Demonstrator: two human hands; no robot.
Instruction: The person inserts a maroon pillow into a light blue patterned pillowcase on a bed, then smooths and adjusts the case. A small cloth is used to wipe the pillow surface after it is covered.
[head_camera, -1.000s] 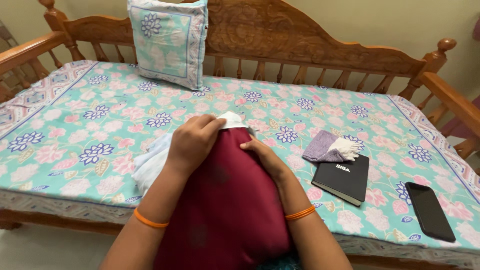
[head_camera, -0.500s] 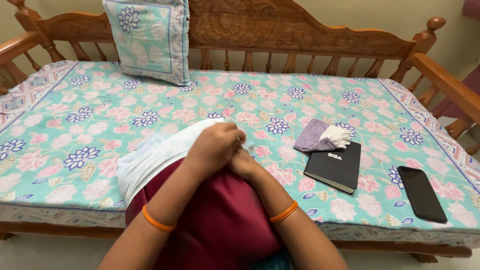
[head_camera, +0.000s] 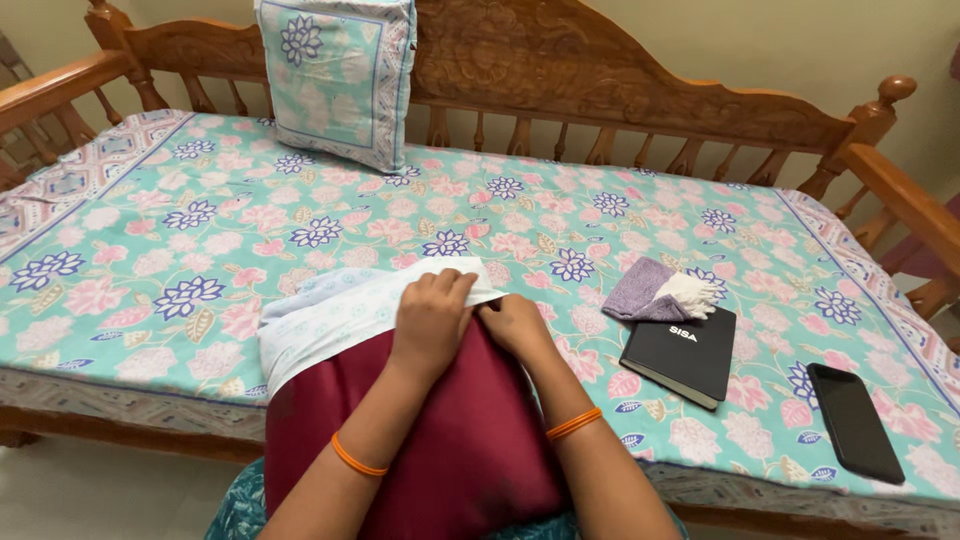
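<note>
A maroon pillow (head_camera: 440, 440) rests against the front edge of the bed, with a white floral pillowcase (head_camera: 330, 315) partly over its far end. My left hand (head_camera: 432, 312) is closed on the pillowcase's edge on top of the pillow. My right hand (head_camera: 515, 322) sits just beside it, fingers curled at the same edge. Both wrists carry orange bangles.
The wooden daybed (head_camera: 620, 75) has a green floral sheet (head_camera: 200, 230). A cushion (head_camera: 338, 75) leans on the backrest. A purple and white cloth (head_camera: 660, 292), a black book (head_camera: 685, 352) and a black phone (head_camera: 853, 420) lie at the right.
The pillowcase has been drawn further over the maroon pillow. Both hands stay together at its edge, and the view has shifted slightly.
</note>
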